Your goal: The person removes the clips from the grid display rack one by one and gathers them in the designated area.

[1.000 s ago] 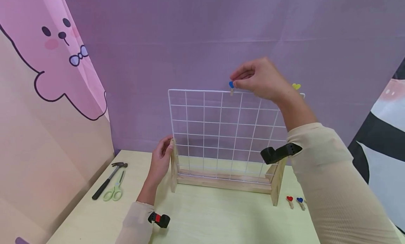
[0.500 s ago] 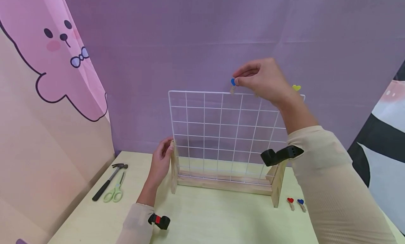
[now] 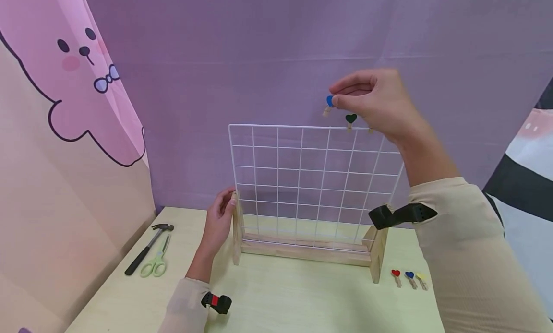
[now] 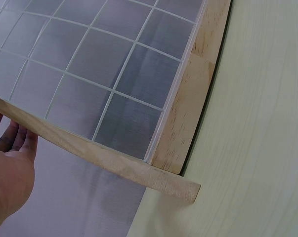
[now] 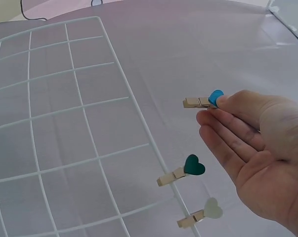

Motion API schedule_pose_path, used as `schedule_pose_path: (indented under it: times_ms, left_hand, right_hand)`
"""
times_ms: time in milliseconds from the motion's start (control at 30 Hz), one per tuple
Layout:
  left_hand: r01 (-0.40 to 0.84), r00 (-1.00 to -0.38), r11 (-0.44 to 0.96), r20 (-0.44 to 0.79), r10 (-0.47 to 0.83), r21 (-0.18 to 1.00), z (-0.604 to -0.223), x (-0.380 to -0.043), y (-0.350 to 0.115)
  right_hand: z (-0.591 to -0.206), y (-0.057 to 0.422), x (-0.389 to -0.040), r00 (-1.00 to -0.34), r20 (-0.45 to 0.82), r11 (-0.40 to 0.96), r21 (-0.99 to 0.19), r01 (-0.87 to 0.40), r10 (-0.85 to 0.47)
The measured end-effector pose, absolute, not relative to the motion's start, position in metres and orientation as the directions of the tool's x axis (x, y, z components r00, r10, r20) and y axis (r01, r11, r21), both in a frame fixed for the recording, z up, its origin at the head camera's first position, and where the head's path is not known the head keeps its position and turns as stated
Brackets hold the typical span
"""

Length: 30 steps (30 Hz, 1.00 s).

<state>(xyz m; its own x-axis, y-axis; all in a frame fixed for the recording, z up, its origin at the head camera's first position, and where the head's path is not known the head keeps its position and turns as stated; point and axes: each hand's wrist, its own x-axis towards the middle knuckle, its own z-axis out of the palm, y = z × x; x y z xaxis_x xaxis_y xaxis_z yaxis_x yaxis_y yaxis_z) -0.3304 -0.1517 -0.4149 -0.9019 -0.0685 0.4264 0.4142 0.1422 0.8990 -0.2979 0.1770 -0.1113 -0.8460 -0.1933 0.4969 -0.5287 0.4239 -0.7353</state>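
Observation:
Between thumb and fingertips, my right hand (image 3: pixel 376 100) pinches a small wooden clothespin with a blue heart (image 5: pixel 200 102). It is held above the white wire grid (image 3: pixel 300 148), apart from its top bar. Two clothespins, one with a green heart (image 5: pixel 179 173) and one with a pale heart (image 5: pixel 200 216), are clipped to that bar; in the head view the right hand mostly covers the pale one. At the grid's left side my left hand (image 3: pixel 219 218) grips the upright wooden side post (image 4: pixel 102 155), its fingers behind the wood.
Right of the wooden stand (image 3: pixel 304 254) lie clothespins with a red heart (image 3: pixel 396 277), a dark blue heart (image 3: pixel 411 279) and a yellow heart (image 3: pixel 422 280). A hammer (image 3: pixel 149 249) and green scissors (image 3: pixel 156 261) lie at the table's left. A purple cloth (image 3: pixel 194 107) hangs behind.
My right hand has lifted the blue-heart clothespin off the grid's top bar and moved up and to the right. The green-heart clothespin has come into view. My left hand stays on the post.

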Motion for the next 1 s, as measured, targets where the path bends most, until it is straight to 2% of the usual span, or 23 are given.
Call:
schedule_pose_path:
  times_ms: [400,1000]
  left_hand:
    - [0.416,-0.902,0.132,0.426,-0.063,0.900,-0.413,-0.329,-0.151]
    - [0.415,-0.901,0.140,0.427,-0.076,0.899,-0.411,-0.328,-0.150]
  right_hand:
    - [-0.117,0.186,-0.289,-0.856,0.486,0.418,-0.750,-0.512,-0.177]
    - [-0.143,0.216,-0.280,-0.837,0.534,0.439,-0.729,-0.526,-0.117]
